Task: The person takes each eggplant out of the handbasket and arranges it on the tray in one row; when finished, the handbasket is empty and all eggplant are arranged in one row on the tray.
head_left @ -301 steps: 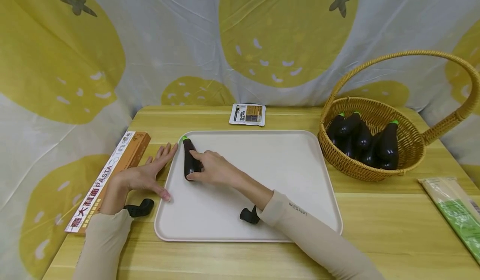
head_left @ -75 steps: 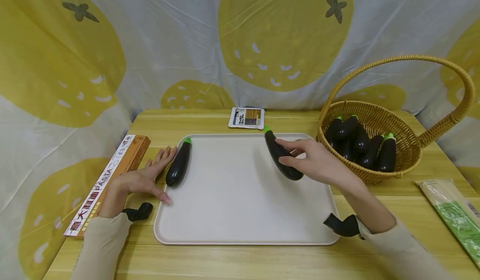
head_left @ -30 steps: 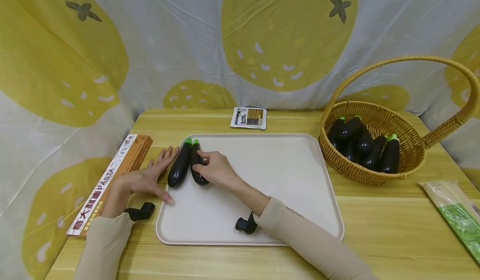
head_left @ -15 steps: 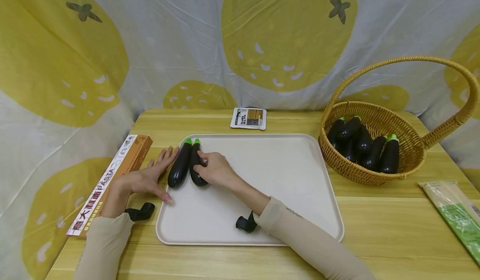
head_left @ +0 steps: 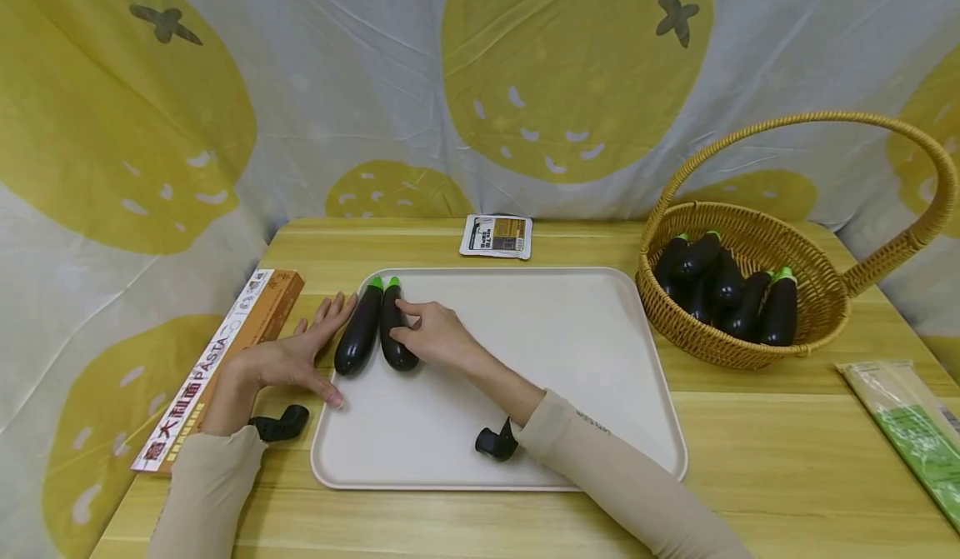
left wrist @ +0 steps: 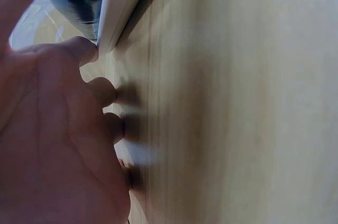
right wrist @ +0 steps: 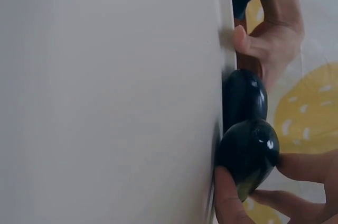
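Observation:
Two dark eggplants with green stem ends lie side by side at the left of a white tray (head_left: 540,392). The right hand (head_left: 438,334) holds the inner eggplant (head_left: 396,346); in the right wrist view its thumb and fingers lie on different sides of that eggplant (right wrist: 248,145). Against the left rim is the outer eggplant (head_left: 358,338), close to the spread fingers of the left hand (head_left: 288,363). That hand rests at the tray's left edge, holding nothing; the left wrist view shows its fingertips down on the wood.
A wicker basket (head_left: 693,330) with a tall handle and several eggplants stands right of the tray. A pasta box (head_left: 225,359) lies at the left, a small packet (head_left: 497,236) behind the tray, and a green-and-clear packet (head_left: 911,426) at the right table edge.
Since 2.5 seconds ago, the right hand has carried the second eggplant left across the tray and set it beside the first. Over the last half second little has moved.

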### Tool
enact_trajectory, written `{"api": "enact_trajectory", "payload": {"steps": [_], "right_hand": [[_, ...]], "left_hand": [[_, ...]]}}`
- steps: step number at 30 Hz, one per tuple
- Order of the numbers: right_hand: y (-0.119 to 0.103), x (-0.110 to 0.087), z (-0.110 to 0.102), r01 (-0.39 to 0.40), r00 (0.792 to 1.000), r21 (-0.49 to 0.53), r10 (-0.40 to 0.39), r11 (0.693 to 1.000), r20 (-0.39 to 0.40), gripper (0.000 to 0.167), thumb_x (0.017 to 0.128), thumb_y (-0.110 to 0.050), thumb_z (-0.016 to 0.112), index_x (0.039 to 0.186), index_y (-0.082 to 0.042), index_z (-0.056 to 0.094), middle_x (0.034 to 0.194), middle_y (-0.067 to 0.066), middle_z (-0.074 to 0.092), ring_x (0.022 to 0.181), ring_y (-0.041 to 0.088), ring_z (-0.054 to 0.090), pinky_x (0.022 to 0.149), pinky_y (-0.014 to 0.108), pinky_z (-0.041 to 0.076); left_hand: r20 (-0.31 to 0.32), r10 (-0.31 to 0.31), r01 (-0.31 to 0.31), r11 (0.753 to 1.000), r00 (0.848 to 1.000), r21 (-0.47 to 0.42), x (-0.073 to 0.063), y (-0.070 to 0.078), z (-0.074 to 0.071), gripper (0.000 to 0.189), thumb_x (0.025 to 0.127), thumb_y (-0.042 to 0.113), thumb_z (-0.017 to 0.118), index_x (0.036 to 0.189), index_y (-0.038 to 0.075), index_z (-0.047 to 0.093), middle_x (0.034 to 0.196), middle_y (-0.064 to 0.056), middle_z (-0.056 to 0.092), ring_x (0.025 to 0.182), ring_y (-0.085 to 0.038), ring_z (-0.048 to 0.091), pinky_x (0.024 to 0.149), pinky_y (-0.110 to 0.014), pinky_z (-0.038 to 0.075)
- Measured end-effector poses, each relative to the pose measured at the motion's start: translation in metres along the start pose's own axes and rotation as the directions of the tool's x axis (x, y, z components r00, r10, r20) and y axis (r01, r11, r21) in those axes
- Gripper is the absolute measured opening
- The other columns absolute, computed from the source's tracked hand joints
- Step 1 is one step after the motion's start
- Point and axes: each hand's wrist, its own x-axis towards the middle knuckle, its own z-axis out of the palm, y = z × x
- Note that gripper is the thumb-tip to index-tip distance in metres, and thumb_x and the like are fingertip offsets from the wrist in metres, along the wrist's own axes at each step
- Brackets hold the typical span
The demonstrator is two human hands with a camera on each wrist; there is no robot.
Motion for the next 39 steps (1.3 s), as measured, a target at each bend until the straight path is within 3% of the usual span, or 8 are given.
{"api": "enact_trajectory", "payload": {"steps": [5, 13, 20, 39], "right_hand": [[0.0017, 0.0023, -0.0016, -0.011, 1.000, 0.003, 0.011, 1.000, 0.021, 0.055, 0.099, -0.025, 0.066, 0.151, -0.015, 0.055, 0.092, 0.009, 0.078, 0.076, 0.009, 0.062, 0.064, 0.018, 0.043], [0.0052, 0.0040, 0.0003, -0.021, 0.999, 0.086, 0.017, 0.996, 0.050, 0.056, 0.101, -0.024, 0.066, 0.154, -0.016, 0.051, 0.081, 0.006, 0.072, 0.056, 0.017, 0.064, 0.056, 0.019, 0.044], [0.0070, 0.0044, -0.0007, -0.003, 0.998, 0.080, -0.002, 0.997, 0.055, 0.060, 0.100, -0.026, 0.066, 0.156, -0.018, 0.047, 0.081, 0.002, 0.065, 0.056, 0.015, 0.062, 0.057, 0.019, 0.044], [0.0081, 0.0025, -0.0060, 0.006, 0.997, 0.063, -0.011, 0.998, 0.078, 0.060, 0.100, -0.028, 0.066, 0.157, -0.020, 0.047, 0.086, 0.006, 0.072, 0.059, 0.016, 0.066, 0.057, 0.019, 0.045]], "left_hand": [[-0.003, 0.001, -0.001, 1.000, 1.000, 0.005, -0.0006, -0.0005, 0.0002, 0.150, 0.066, 0.035, 0.098, 0.166, 0.010, -0.011, 0.164, -0.029, -0.032, 0.149, -0.052, -0.034, 0.114, -0.078, -0.021], [-0.006, 0.001, -0.001, 1.000, 1.000, 0.013, -0.0005, -0.0021, 0.0008, 0.149, 0.066, 0.035, 0.097, 0.166, 0.011, -0.011, 0.165, -0.029, -0.031, 0.149, -0.052, -0.035, 0.114, -0.078, -0.021], [-0.004, -0.004, 0.004, 1.000, 1.000, 0.006, 0.0002, -0.0014, 0.0006, 0.149, 0.066, 0.035, 0.097, 0.166, 0.013, -0.011, 0.165, -0.028, -0.031, 0.150, -0.051, -0.034, 0.114, -0.078, -0.020], [-0.001, -0.009, 0.009, 1.000, 1.000, 0.002, 0.0012, -0.0014, 0.0001, 0.150, 0.065, 0.035, 0.098, 0.166, 0.014, -0.011, 0.165, -0.026, -0.032, 0.150, -0.050, -0.035, 0.114, -0.077, -0.022]]}}
